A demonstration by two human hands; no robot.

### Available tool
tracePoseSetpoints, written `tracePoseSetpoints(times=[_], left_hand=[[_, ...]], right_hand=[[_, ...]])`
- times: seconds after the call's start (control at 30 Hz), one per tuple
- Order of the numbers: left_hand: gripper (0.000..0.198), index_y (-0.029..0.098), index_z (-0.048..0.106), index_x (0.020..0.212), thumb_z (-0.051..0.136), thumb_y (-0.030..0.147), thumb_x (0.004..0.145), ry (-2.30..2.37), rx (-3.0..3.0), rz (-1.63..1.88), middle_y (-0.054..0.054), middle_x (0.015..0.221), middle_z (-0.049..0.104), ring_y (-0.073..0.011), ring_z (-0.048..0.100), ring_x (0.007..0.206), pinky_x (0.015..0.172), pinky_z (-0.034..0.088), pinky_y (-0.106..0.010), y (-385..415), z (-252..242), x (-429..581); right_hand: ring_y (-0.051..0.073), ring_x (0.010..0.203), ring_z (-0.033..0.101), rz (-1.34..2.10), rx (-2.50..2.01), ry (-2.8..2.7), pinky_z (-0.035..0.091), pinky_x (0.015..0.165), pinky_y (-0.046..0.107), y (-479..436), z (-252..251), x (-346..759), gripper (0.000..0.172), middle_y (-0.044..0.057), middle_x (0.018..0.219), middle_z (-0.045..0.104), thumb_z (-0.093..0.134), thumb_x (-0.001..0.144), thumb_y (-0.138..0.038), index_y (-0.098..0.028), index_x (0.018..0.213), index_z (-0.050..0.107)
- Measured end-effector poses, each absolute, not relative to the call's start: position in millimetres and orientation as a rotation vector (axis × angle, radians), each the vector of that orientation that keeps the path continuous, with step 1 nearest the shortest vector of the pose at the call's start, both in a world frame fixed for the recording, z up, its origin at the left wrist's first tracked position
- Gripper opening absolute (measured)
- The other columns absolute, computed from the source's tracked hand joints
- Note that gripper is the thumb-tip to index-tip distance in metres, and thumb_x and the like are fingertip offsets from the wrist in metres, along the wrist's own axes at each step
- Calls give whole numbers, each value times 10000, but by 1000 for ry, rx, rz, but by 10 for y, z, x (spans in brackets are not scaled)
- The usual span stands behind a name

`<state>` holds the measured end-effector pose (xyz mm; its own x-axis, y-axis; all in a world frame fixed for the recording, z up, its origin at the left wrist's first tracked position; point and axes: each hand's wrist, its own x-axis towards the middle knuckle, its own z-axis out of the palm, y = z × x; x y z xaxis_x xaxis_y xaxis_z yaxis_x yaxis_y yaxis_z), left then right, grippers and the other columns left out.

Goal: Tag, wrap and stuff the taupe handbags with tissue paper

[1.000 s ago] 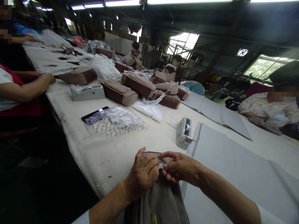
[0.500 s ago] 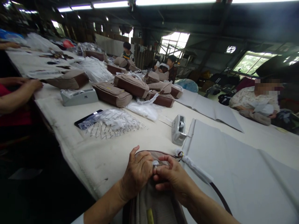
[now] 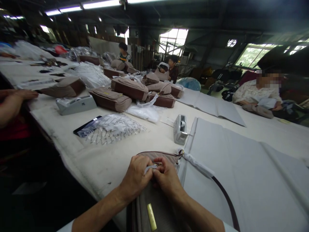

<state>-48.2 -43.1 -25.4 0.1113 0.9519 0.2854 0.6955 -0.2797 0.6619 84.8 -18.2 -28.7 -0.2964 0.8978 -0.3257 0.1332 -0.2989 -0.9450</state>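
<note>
A taupe fabric handbag [image 3: 158, 199] lies on the table right before me, a yellow-gold tag on its front. Over its top edge both hands meet, fingertips close together. My left hand [image 3: 137, 177] is closed, with a thin white strip [image 3: 150, 168] coming out between its fingers. My right hand [image 3: 167, 177] pinches at a small brass-coloured zipper pull [image 3: 158, 164], partly hidden by the fingers. To the right runs the bag's dark strap [image 3: 225, 196], its upper part wrapped in white [image 3: 196, 165] near a gold ring.
A grey tape dispenser [image 3: 180, 129] stands beyond the bag, another [image 3: 76, 104] farther left. White sheets [image 3: 241, 167] cover the right side. A clear bag of small pieces [image 3: 113, 129] and several finished handbags [image 3: 111, 98] lie ahead. A co-worker's hand [image 3: 16, 103] is at left.
My hands have shifted slightly left with the view. The white strip now shows longer between the fingers, and more of the bag's yellow-gold tag is visible.
</note>
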Motion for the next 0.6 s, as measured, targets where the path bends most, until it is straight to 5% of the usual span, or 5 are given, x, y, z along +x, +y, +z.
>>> tracePoseSetpoints(times=[0.17, 0.33, 0.43, 0.53, 0.6], left_hand=[[126, 171, 578, 734, 463, 214, 763, 1519, 1726, 825, -31, 748, 624, -200, 565, 741, 716, 407, -327, -423, -80, -549], [140, 187, 555, 689, 475, 271, 767, 1555, 1520, 841, -16, 693, 616, -195, 566, 682, 638, 419, -295, -428, -7, -522], [120, 194, 553, 656, 489, 250, 740, 1662, 1563, 873, -66, 847, 648, -245, 581, 903, 805, 423, -344, -413, 2, -485], [101, 199, 539, 596, 529, 243, 686, 1711, 1536, 915, -117, 1125, 608, -303, 422, 1236, 1013, 293, -390, -361, -2, -487], [135, 211, 496, 545, 537, 254, 665, 1652, 1401, 916, -113, 1016, 643, -315, 389, 1269, 1033, 260, -392, -324, -5, -501]], right_hand=[[94, 391, 421, 1534, -1311, -1480, 355, 372, 205, -248, -387, 858, 205, -70, 522, 506, 543, 737, -255, -183, 928, 525], [147, 585, 590, 1090, -1270, -1839, 400, 513, 227, -253, -396, 860, 115, -5, 653, 649, 519, 807, -199, -204, 843, 627], [175, 661, 641, 826, -1290, -2021, 400, 557, 244, -234, -410, 862, 194, 19, 739, 701, 497, 818, -150, -215, 917, 651], [191, 570, 629, 401, -1302, -2200, 330, 492, 261, -202, -450, 863, 228, 32, 669, 695, 499, 824, -160, -194, 995, 645], [179, 468, 567, 99, -1233, -2264, 251, 442, 279, -169, -463, 862, 248, 16, 568, 647, 486, 835, -169, -158, 1044, 620]])
